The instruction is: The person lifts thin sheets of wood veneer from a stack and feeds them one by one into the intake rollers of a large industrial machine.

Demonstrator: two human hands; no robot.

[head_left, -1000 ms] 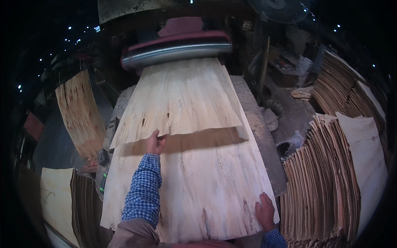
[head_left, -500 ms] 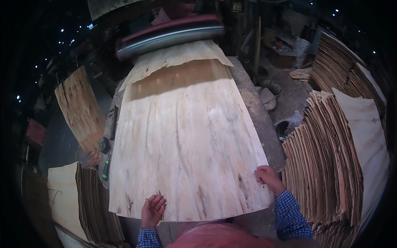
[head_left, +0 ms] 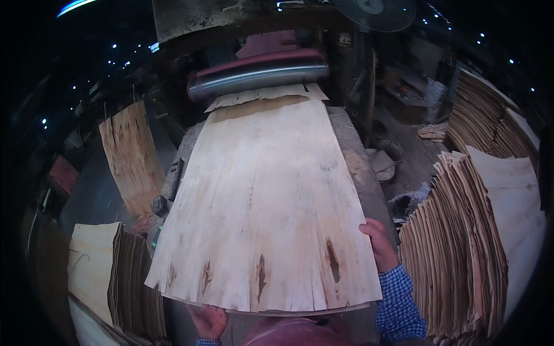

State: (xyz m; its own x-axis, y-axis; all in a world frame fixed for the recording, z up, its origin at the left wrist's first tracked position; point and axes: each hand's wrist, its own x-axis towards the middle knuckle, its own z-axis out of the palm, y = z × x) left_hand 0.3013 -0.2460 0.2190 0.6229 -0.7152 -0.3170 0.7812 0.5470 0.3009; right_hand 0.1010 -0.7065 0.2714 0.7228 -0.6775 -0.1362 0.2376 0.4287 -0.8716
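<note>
A large pale wood veneer sheet [head_left: 259, 190] with several brown splits near its near end lies over the bench in front of me. Its far end reaches a short veneer strip at the metal roller [head_left: 259, 81]. My right hand [head_left: 381, 245] is closed on the sheet's right edge, thumb on top, other fingers hidden beneath. At the near edge, left of centre, my left hand [head_left: 209, 322] holds the sheet from below, palm up, its fingertips out of sight under it. Another sheet's edge shows just below the top one.
Stacks of veneer stand close on the right [head_left: 456, 242] and at the lower left [head_left: 135, 279]. A loose veneer sheet [head_left: 134, 158] leans at the left. The worn bench edge [head_left: 355, 150] shows right of the sheet. A fan [head_left: 375, 11] hangs at the top.
The sheet at the roller has gone farther in, leaving a short strip. My left hand has moved from the sheet's top to under its near edge. The view has tilted up.
</note>
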